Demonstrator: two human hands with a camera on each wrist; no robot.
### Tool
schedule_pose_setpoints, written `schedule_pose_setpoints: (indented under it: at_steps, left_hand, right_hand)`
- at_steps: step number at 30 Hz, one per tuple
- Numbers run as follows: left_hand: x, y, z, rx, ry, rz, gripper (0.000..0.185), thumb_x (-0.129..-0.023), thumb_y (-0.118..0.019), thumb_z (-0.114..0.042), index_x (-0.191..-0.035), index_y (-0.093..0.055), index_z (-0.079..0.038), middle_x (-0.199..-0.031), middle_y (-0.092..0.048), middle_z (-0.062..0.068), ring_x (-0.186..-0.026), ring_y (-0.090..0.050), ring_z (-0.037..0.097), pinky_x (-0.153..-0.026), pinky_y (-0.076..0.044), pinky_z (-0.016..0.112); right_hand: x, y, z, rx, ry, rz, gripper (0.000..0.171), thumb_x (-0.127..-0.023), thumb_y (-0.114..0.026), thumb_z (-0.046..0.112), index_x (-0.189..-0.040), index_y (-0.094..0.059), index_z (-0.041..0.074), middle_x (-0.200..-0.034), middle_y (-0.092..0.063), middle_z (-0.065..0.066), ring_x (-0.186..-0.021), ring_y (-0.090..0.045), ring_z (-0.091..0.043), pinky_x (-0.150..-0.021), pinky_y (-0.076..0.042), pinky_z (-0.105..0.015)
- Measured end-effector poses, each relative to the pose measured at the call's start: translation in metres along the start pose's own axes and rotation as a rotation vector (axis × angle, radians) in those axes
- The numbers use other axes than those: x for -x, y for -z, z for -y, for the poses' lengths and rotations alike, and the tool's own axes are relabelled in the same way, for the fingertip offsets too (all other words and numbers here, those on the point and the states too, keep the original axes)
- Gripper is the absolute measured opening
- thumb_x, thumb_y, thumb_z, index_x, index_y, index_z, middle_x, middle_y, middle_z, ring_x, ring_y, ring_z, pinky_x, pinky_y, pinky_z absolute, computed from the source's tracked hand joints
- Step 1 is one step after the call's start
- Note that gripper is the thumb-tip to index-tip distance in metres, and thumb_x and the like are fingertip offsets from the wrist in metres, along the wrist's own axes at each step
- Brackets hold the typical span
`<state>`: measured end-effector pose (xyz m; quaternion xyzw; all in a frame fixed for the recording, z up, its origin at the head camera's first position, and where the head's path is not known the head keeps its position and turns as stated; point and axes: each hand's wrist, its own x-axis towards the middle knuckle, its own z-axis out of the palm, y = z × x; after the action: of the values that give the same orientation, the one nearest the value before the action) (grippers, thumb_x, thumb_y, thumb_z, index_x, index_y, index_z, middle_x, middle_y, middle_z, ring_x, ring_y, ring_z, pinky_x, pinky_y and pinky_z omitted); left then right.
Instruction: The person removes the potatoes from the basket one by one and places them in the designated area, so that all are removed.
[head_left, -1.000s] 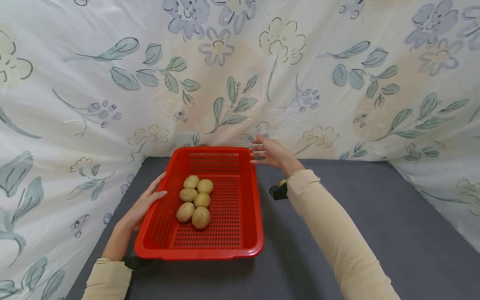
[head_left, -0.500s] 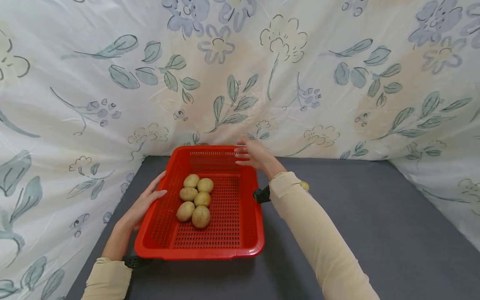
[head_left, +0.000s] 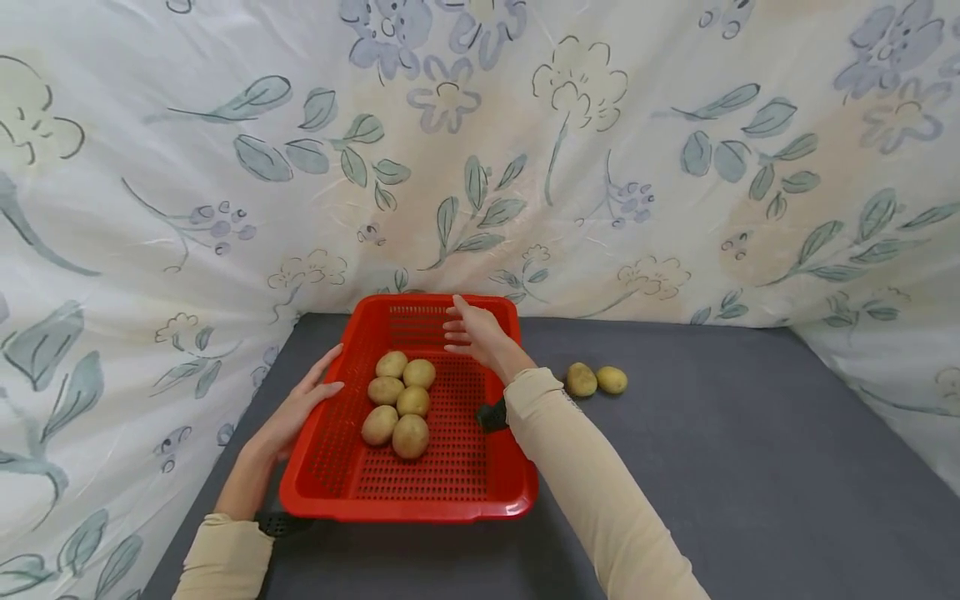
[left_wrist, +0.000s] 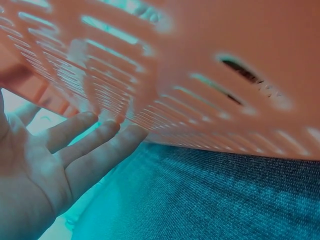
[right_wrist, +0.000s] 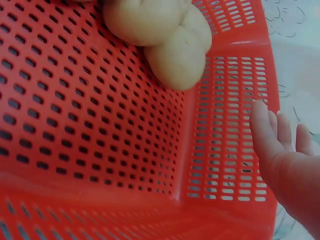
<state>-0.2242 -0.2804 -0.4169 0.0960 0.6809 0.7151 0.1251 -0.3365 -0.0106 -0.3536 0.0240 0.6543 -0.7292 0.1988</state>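
Floral cloth (head_left: 480, 167) hangs behind and to both sides of a grey table (head_left: 712, 467), on which a red perforated basket (head_left: 420, 492) sits at the left. Six potatoes (head_left: 397, 400) lie clustered on the basket's floor, towards its left half. The left hand (head_left: 296, 408) rests with straight, relaxed fingers against the basket's left wall, as it did a second ago. The right hand (head_left: 476, 333), fingers straight and holding nothing, now hovers over the far end of the basket's inside; a second ago it was beyond the far right corner, so it has travelled left. With that arm shifted, two loose potatoes (head_left: 596, 380) show on the table just right of the basket, touching each other; earlier the sleeve (head_left: 592, 492) hid them.
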Motion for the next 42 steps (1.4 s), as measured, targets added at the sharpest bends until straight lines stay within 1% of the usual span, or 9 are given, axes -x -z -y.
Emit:
schedule_pose_setpoints:
  at_steps: [6, 9, 14, 23, 28, 33, 35, 38, 42]
  left_hand:
    - [0.0, 0.0, 0.001, -0.007, 0.006, 0.001, 0.064, -0.104, -0.041, -0.025, -0.155, -0.002, -0.029, -0.149, -0.017, 0.023, -0.11, -0.055, 0.032, -0.078, -0.051, 0.044]
    - [0.0, 0.001, 0.002, -0.004, 0.002, 0.009, 0.064, -0.104, -0.04, -0.025, -0.154, -0.002, -0.03, -0.15, -0.016, 0.022, -0.112, -0.052, 0.034, -0.079, -0.051, 0.046]
    - [0.001, 0.002, 0.002, -0.002, -0.007, 0.015, 0.063, -0.104, -0.04, -0.025, -0.154, -0.002, -0.03, -0.151, -0.014, 0.023, -0.111, -0.054, 0.032, -0.078, -0.051, 0.045]
    - [0.002, 0.0, 0.003, -0.001, 0.004, 0.005, 0.064, -0.104, -0.041, -0.026, -0.154, -0.002, -0.029, -0.15, -0.016, 0.022, -0.111, -0.053, 0.033, -0.078, -0.051, 0.044]
    - [0.002, 0.002, 0.002, -0.004, 0.009, -0.004, 0.063, -0.104, -0.04, -0.026, -0.154, -0.003, -0.031, -0.15, -0.017, 0.02, -0.111, -0.053, 0.034, -0.078, -0.051, 0.044]
    - [0.002, 0.003, 0.003, -0.005, 0.008, -0.003, 0.063, -0.104, -0.04, -0.026, -0.154, -0.004, -0.032, -0.15, -0.017, 0.02, -0.111, -0.052, 0.036, -0.078, -0.051, 0.045]
    - [0.003, 0.003, 0.003, -0.006, 0.01, -0.004, 0.063, -0.104, -0.041, -0.026, -0.154, -0.004, -0.032, -0.15, -0.017, 0.02, -0.111, -0.052, 0.036, -0.078, -0.051, 0.045]
    - [0.002, 0.003, 0.003, -0.009, 0.011, -0.005, 0.063, -0.104, -0.041, -0.026, -0.154, -0.004, -0.032, -0.15, -0.017, 0.019, -0.112, -0.052, 0.035, -0.079, -0.051, 0.044]
    - [0.001, 0.004, 0.003, -0.013, 0.011, -0.005, 0.063, -0.104, -0.041, -0.027, -0.154, -0.004, -0.032, -0.151, -0.015, 0.019, -0.113, -0.051, 0.034, -0.08, -0.05, 0.045]
  right_hand:
    - [-0.006, -0.009, -0.013, -0.085, -0.008, -0.076, 0.049, -0.102, -0.044, 0.038, -0.135, -0.051, 0.003, -0.128, -0.051, -0.021, -0.12, -0.047, -0.036, -0.091, -0.046, -0.04]
    - [-0.006, -0.016, -0.015, -0.109, -0.005, -0.098, 0.049, -0.102, -0.043, 0.039, -0.134, -0.053, 0.003, -0.121, -0.055, -0.018, -0.118, -0.049, -0.035, -0.09, -0.047, -0.039]
    - [-0.006, -0.027, -0.019, -0.143, 0.041, -0.104, 0.051, -0.102, -0.04, 0.041, -0.132, -0.054, 0.002, -0.112, -0.057, -0.015, -0.115, -0.051, -0.034, -0.089, -0.047, -0.039]
    - [-0.01, -0.034, -0.033, -0.173, 0.075, -0.12, 0.051, -0.102, -0.04, 0.04, -0.13, -0.055, 0.0, -0.109, -0.057, -0.013, -0.117, -0.049, -0.036, -0.09, -0.046, -0.038]
    - [-0.015, -0.037, -0.037, -0.133, 0.06, -0.155, 0.049, -0.102, -0.04, 0.04, -0.126, -0.058, 0.0, -0.106, -0.057, -0.013, -0.112, -0.051, -0.034, -0.091, -0.045, -0.04]
    - [-0.014, -0.036, -0.045, -0.054, 0.056, -0.175, 0.049, -0.103, -0.041, 0.038, -0.127, -0.056, -0.001, -0.124, -0.053, -0.021, -0.118, -0.046, -0.037, -0.097, -0.039, -0.046]
    - [-0.014, -0.035, -0.048, -0.016, 0.051, -0.166, 0.049, -0.103, -0.04, 0.038, -0.128, -0.055, -0.001, -0.131, -0.05, -0.022, -0.121, -0.045, -0.036, -0.098, -0.038, -0.047]
    - [-0.013, -0.035, -0.05, 0.062, 0.029, -0.153, 0.049, -0.103, -0.04, 0.038, -0.13, -0.055, 0.001, -0.131, -0.05, -0.02, -0.119, -0.045, -0.036, -0.095, -0.04, -0.046]
    - [-0.012, -0.035, -0.051, 0.178, -0.034, -0.118, 0.048, -0.102, -0.043, 0.038, -0.134, -0.051, 0.004, -0.128, -0.049, -0.016, -0.115, -0.048, -0.033, -0.092, -0.043, -0.045]
